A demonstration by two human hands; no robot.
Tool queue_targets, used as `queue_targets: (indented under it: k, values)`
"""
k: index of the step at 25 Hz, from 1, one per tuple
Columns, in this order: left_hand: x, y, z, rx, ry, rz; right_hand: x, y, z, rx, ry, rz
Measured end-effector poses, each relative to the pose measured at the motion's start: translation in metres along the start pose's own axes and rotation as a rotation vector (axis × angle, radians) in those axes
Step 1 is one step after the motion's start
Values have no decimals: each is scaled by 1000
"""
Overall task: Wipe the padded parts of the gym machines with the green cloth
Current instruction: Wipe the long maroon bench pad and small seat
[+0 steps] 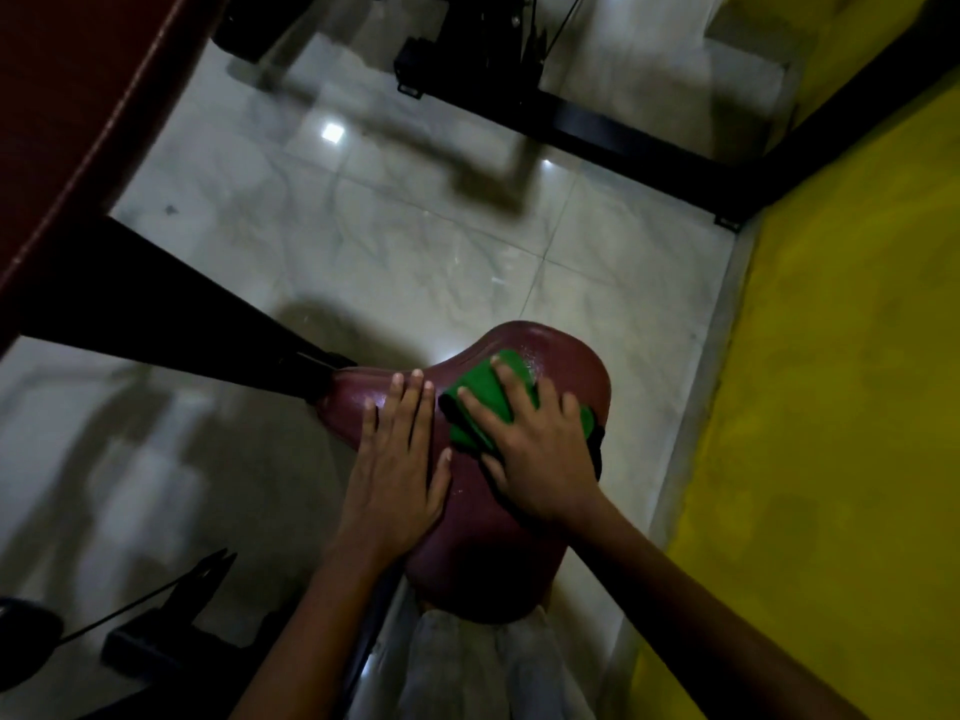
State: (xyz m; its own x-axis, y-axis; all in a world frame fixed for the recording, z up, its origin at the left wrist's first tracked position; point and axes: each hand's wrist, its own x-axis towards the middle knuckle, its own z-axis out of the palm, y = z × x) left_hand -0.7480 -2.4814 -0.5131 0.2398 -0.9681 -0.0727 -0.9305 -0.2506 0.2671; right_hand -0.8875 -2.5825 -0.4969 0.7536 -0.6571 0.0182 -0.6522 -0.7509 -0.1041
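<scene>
Right hand (pixel 540 449), fingers spread flat, is pinning the likely soft, bunch-prone green cloth (pixel 480 394) under its palm on the seat pad (pixel 467 558); flat left hand (pixel 397 470) is bracing alongside.

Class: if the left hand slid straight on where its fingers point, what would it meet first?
The left hand would likely cross the far edge of the pad, then only air above the floor; the cloth lies aside.

No readable text, label, brand, number or sign shows anywhere in the head view.
</scene>
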Motion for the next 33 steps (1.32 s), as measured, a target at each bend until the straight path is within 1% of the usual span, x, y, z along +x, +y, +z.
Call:
queue_targets:
  k: [2, 3, 6, 7, 8, 9, 12, 14, 15, 16, 18, 19, 20, 21, 25, 26, 28, 30, 33]
  values:
    - [0, 1, 0, -11, 4, 3, 7, 13, -1, -6, -29, -81]
    - [0, 1, 1, -14, 3, 5, 21, 23, -4, -3, -35, -53]
    - [1, -2, 2, 0, -8, 15, 58, 43, -9, 38, -131, 216]
    - [1, -2, 2, 3, -13, 14, 59, 41, -9, 53, -127, 277]
    - [1, -1, 1, 6, -19, 13, 53, 35, -9, 55, -83, 303]
    - [1, 0, 1, 8, -20, 10, 40, 26, -8, 46, -30, 283]
    - [2, 1, -2, 15, -14, 3, -12, 10, 0, 30, 0, 109]
    - [3, 2, -5, 27, -5, 48, -23, 20, 1, 16, 17, 26]
    - [5, 5, -7, 38, -7, 96, -15, 30, 1, 14, 34, 30]
    - [8, 8, -7, 49, -13, 152, -3, 40, 0, 17, 34, 81]
    - [16, 14, -3, 46, -27, 235, 29, 59, -6, 62, -25, 274]
    - [18, 17, -1, 37, -39, 249, 38, 65, -7, 105, -73, 366]
    - [20, 19, 1, 28, -57, 253, 39, 66, -8, 134, -86, 429]
    - [21, 22, 3, 20, -73, 252, 33, 64, -9, 147, -57, 446]
    - [21, 24, 5, 26, -112, 260, -40, 33, -2, 115, 61, 357]
    - [22, 23, 5, 30, -115, 271, -51, 31, 0, 105, 65, 330]
    - [25, 22, 3, 46, -104, 284, -45, 45, 1, 100, 50, 273]
    - [28, 19, 1, 74, -94, 287, -21, 60, -1, 123, 42, 325]
    - [30, 18, -1, 91, -87, 293, 0, 69, -2, 242, 12, 506]
